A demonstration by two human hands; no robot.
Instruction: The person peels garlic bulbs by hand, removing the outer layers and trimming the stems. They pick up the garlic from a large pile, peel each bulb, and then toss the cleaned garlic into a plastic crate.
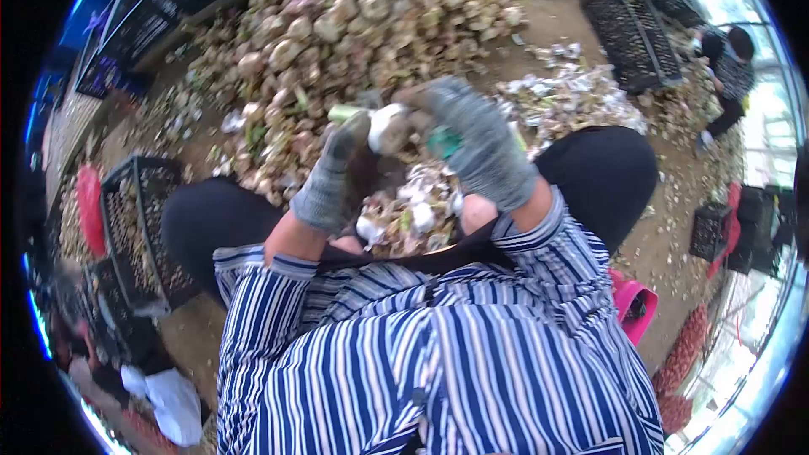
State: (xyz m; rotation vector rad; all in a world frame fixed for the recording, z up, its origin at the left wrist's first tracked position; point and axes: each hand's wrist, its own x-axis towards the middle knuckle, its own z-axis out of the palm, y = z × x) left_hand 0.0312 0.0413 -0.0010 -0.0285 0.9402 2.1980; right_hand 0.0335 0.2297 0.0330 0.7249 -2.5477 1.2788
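Note:
A whitish garlic bulb (389, 129) with a cut green stem (344, 113) is in front of me, between my hands. My left hand (337, 175), in a grey knitted glove, is closed at the stem side of the bulb. My right hand (480, 139), gloved the same way, curls over from the right with its fingertips at the bulb's upper edge. A small green object (444, 142) shows in the right palm; its kind I cannot tell. Below the hands, garlic bulbs and papery skins (413, 211) lie between my legs.
A large heap of garlic bulbs (337, 25) rises ahead. White peelings (573, 97) cover the ground at right. Black crates (632, 34) stand at right, another crate (139, 236) at left. A person (729, 76) sits far right. A pink container (634, 307) is beside my right hip.

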